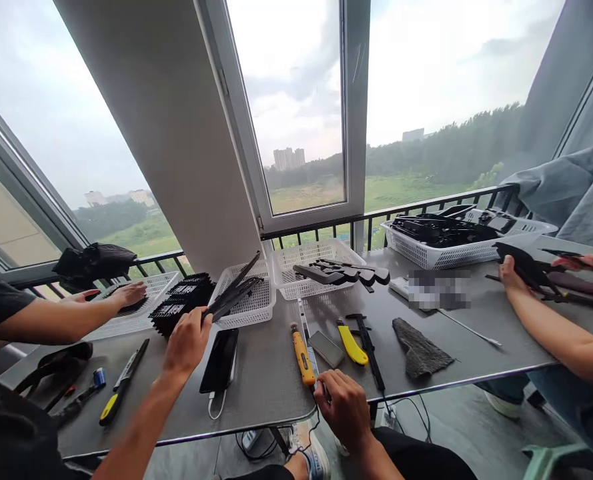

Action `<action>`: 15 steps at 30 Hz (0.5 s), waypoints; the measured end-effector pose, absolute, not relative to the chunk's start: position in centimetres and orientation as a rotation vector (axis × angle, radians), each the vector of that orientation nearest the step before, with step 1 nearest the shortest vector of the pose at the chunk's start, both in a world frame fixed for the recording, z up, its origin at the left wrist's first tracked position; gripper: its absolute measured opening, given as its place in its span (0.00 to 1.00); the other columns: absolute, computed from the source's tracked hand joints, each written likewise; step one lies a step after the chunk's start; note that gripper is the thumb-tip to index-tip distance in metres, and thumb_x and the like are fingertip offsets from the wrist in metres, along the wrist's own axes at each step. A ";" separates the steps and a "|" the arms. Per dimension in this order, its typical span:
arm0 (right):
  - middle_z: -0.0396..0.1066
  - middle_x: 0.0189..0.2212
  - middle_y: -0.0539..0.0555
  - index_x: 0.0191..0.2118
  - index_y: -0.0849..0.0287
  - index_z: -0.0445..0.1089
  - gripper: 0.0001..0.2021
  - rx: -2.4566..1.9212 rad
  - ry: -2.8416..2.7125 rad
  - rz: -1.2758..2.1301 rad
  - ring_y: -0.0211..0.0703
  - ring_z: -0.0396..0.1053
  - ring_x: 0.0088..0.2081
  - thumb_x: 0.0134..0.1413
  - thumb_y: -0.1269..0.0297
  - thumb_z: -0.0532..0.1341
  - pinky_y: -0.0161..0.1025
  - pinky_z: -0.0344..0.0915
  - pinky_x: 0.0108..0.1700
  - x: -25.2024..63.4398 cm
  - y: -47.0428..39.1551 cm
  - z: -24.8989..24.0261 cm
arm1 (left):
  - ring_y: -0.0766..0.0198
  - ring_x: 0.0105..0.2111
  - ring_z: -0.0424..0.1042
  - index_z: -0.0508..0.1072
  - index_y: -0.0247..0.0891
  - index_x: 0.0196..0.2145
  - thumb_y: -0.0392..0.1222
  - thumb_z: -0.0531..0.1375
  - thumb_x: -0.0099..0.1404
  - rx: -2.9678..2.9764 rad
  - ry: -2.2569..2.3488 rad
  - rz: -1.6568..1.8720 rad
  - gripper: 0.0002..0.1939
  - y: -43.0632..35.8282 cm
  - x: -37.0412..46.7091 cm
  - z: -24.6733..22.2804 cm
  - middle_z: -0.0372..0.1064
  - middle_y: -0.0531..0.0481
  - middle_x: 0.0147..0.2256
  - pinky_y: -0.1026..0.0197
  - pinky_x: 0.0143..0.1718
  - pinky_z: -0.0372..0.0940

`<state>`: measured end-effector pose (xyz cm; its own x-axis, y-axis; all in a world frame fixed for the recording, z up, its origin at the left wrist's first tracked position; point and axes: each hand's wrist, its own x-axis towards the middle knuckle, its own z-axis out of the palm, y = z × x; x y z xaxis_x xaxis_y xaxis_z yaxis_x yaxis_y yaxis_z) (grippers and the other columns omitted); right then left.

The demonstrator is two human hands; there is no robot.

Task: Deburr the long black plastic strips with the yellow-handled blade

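My left hand (189, 341) is closed on the near end of a long black plastic part (233, 299), which reaches over a white basket (269, 310). A second narrow black strip rises beside it; whether I hold that too I cannot tell. My right hand (343, 408) rests at the table's front edge with its fingers curled. Something small and dark shows at those fingers, too hidden to name. Just beyond them lie a yellow-bodied pen-like power tool (303, 357), a steel ruler (306, 333), a grey rectangular block (327, 349), a yellow-handled cutter (352, 343) and black calipers (369, 347).
A phone (219, 360) with a white cable lies left of centre. Black ridged parts (183, 300) are stacked behind it. White baskets (281, 283) line the back edge. A grey cloth (421, 350) lies to the right. Co-workers' hands (130, 293) work at both sides.
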<state>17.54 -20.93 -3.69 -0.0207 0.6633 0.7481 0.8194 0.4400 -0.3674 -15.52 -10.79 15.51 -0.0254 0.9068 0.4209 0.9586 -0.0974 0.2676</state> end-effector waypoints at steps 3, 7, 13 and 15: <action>0.72 0.25 0.49 0.31 0.54 0.70 0.16 -1.281 -1.726 -0.192 0.42 0.69 0.29 0.72 0.71 0.53 0.40 0.55 0.36 17.2 -20.8 -3.9 | 0.44 0.39 0.78 0.77 0.45 0.46 0.67 0.54 0.73 -2.105 -2.243 -1.550 0.25 -15.4 -12.0 11.4 0.79 0.46 0.35 0.49 0.43 0.72; 0.73 0.24 0.49 0.29 0.55 0.71 0.17 -1.297 -1.700 -0.163 0.41 0.70 0.28 0.72 0.70 0.54 0.37 0.57 0.34 17.1 -20.7 -3.1 | 0.50 0.29 0.72 0.77 0.47 0.31 0.74 0.67 0.61 -2.185 -2.397 -2.090 0.27 -20.5 -4.1 3.9 0.72 0.48 0.26 0.53 0.33 0.67; 0.83 0.43 0.55 0.44 0.54 0.80 0.14 -1.404 -1.481 -0.056 0.50 0.78 0.47 0.75 0.64 0.55 0.42 0.72 0.47 22.5 -22.3 -1.1 | 0.50 0.25 0.73 0.76 0.49 0.27 0.78 0.65 0.60 -2.289 -2.374 -2.195 0.29 -20.7 2.1 0.8 0.71 0.47 0.22 0.51 0.33 0.69; 0.81 0.55 0.56 0.52 0.51 0.79 0.14 -1.433 -1.524 -0.243 0.55 0.75 0.57 0.73 0.63 0.57 0.49 0.69 0.55 25.1 -23.5 -2.0 | 0.51 0.22 0.71 0.77 0.48 0.31 0.80 0.64 0.60 -2.206 -2.392 -2.276 0.31 -19.9 1.9 0.9 0.68 0.50 0.19 0.51 0.31 0.68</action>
<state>25.11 -23.50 -2.04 0.1892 0.6443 0.7410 0.8428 0.2808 -0.4592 1.94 -19.94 0.93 -0.1583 0.9834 0.0891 0.1381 -0.0673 0.9881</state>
